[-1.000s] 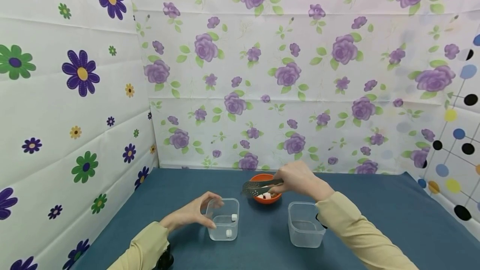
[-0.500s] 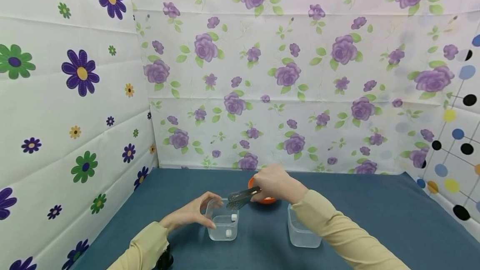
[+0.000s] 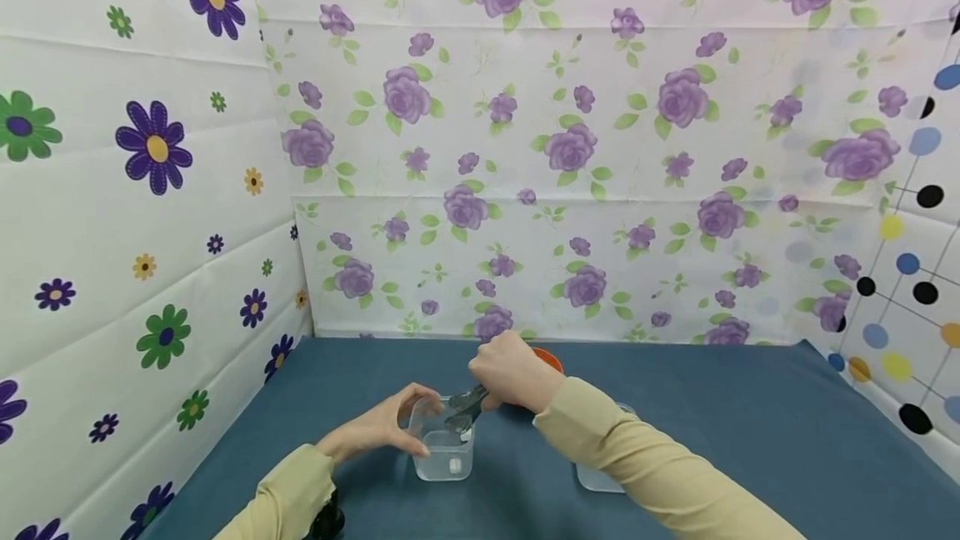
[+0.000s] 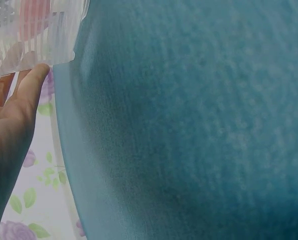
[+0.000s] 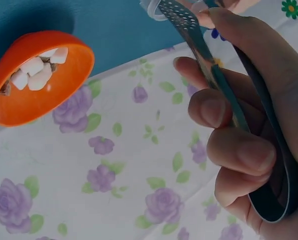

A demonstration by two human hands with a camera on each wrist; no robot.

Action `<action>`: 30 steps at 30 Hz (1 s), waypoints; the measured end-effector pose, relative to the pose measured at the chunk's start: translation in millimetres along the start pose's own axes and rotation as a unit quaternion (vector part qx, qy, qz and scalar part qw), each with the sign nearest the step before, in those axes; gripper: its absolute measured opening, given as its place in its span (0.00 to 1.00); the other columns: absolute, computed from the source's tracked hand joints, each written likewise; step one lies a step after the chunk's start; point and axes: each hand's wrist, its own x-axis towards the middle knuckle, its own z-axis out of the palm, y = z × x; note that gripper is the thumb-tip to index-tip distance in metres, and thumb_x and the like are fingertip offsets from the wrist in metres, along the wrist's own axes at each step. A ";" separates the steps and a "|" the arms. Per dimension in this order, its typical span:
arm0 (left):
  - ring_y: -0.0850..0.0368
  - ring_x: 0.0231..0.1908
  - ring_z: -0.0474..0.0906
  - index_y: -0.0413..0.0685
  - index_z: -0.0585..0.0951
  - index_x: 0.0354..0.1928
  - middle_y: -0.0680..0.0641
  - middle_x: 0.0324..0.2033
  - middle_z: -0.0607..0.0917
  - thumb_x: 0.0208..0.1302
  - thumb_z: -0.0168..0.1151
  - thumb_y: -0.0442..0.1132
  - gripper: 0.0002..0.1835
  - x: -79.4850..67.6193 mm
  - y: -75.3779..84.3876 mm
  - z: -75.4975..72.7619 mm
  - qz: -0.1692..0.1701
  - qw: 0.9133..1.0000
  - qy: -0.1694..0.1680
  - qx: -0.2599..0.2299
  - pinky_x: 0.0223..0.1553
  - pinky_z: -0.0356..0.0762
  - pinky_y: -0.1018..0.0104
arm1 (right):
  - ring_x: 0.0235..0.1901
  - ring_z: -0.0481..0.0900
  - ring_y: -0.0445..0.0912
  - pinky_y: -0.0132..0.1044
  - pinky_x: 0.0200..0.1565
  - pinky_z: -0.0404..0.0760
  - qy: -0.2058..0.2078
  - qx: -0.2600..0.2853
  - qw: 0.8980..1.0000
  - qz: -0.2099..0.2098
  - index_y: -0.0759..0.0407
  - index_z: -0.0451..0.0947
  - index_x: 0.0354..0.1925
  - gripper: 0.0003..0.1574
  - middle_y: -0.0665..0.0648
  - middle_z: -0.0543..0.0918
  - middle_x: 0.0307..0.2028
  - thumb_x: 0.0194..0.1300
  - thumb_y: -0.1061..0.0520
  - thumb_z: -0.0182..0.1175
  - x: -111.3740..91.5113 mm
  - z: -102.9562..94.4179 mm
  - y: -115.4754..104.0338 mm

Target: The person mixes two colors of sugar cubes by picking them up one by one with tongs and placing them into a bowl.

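Observation:
My left hand [image 3: 384, 427] holds a clear plastic container [image 3: 435, 470] from its left side, thumb at the near side and fingers at the far side. In the left wrist view, fingertips touch the ribbed container wall [image 4: 64, 35]. A small white cube [image 3: 455, 466] lies inside. My right hand [image 3: 517, 369] grips dark metal tongs [image 3: 467, 411], whose perforated tips are over the container's right side; whether they pinch anything is hidden. An orange bowl [image 5: 71, 92], partly behind the right hand in the head view, contains several white cubes [image 5: 31, 66] and some brownish bits.
A second clear container [image 3: 596, 480] stands to the right, mostly covered by the right forearm. Blue cloth [image 3: 712, 415] covers the table. Floral sheets [image 3: 540, 190] hang behind it and at both sides.
My right hand has carried the tongs left and toward me, from above the orange bowl to the left container. The left hand keeps its hold in the same place.

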 end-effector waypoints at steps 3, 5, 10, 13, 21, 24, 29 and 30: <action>0.45 0.57 0.59 0.41 0.61 0.60 0.37 0.55 0.65 0.55 0.64 0.34 0.32 -0.5 0.0 -0.5 -0.002 1.000 0.000 0.000 0.51 0.60 0.49 | 0.08 0.59 0.39 0.30 0.14 0.62 -0.013 -0.020 1.000 0.004 0.46 0.69 0.10 0.26 0.46 0.62 0.07 0.42 0.33 0.67 4.9 -1.2 -6.5; 0.45 0.57 0.59 0.40 0.61 0.60 0.37 0.55 0.66 0.55 0.64 0.33 0.32 -0.5 -0.1 -1.0 -0.001 1.000 -0.001 0.000 0.51 0.60 0.49 | 0.09 0.62 0.39 0.30 0.15 0.64 -0.022 -0.034 0.999 0.007 0.45 0.70 0.10 0.24 0.45 0.64 0.08 0.42 0.34 0.67 8.5 -2.1 -11.0; 0.44 0.58 0.57 0.40 0.61 0.61 0.38 0.55 0.65 0.55 0.64 0.33 0.32 0.0 0.6 -1.4 -0.003 1.000 -0.002 -0.005 0.51 0.61 0.49 | 0.12 0.66 0.38 0.29 0.17 0.68 -0.057 -0.076 0.995 0.018 0.44 0.76 0.15 0.15 0.44 0.71 0.13 0.48 0.41 0.66 18.0 -5.3 -24.4; 0.45 0.59 0.56 0.41 0.61 0.61 0.41 0.56 0.65 0.55 0.64 0.34 0.33 0.4 1.5 -0.9 -0.011 1.000 0.004 -0.003 0.52 0.60 0.48 | 0.12 0.65 0.37 0.29 0.14 0.63 -0.086 -0.102 0.991 0.024 0.43 0.79 0.20 0.11 0.43 0.74 0.16 0.57 0.46 0.62 23.8 -5.1 -32.6; 0.43 0.60 0.54 0.43 0.60 0.61 0.42 0.58 0.63 0.55 0.65 0.34 0.34 -1.0 4.4 1.1 -0.028 0.999 0.012 -0.010 0.51 0.62 0.49 | 0.07 0.55 0.40 0.32 0.09 0.54 -0.131 -0.152 0.979 0.029 0.34 0.80 0.33 0.09 0.45 0.72 0.15 0.65 0.50 0.55 29.6 -4.8 -51.5; 0.42 0.61 0.53 0.45 0.61 0.61 0.43 0.59 0.61 0.54 0.65 0.34 0.34 -1.9 4.6 0.5 -0.035 0.999 0.019 -0.010 0.50 0.65 0.50 | 0.06 0.48 0.42 0.33 0.09 0.51 -0.141 -0.152 0.978 0.028 0.32 0.79 0.38 0.10 0.46 0.65 0.12 0.65 0.50 0.53 31.0 -4.1 -57.3; 0.43 0.60 0.54 0.45 0.60 0.62 0.43 0.59 0.61 0.54 0.66 0.35 0.34 -1.1 4.1 0.5 -0.040 0.999 0.022 -0.005 0.50 0.65 0.50 | 0.06 0.41 0.43 0.35 0.10 0.48 -0.159 -0.150 0.975 0.030 0.43 0.79 0.31 0.10 0.48 0.59 0.09 0.66 0.51 0.51 31.8 -1.7 -60.1; 0.43 0.60 0.54 0.45 0.61 0.61 0.44 0.59 0.61 0.54 0.65 0.35 0.34 -1.0 4.4 0.7 -0.040 0.999 0.022 -0.005 0.50 0.64 0.50 | 0.06 0.44 0.42 0.34 0.10 0.49 -0.159 -0.149 0.976 0.027 0.41 0.79 0.32 0.09 0.47 0.62 0.10 0.65 0.50 0.52 31.5 -1.4 -59.5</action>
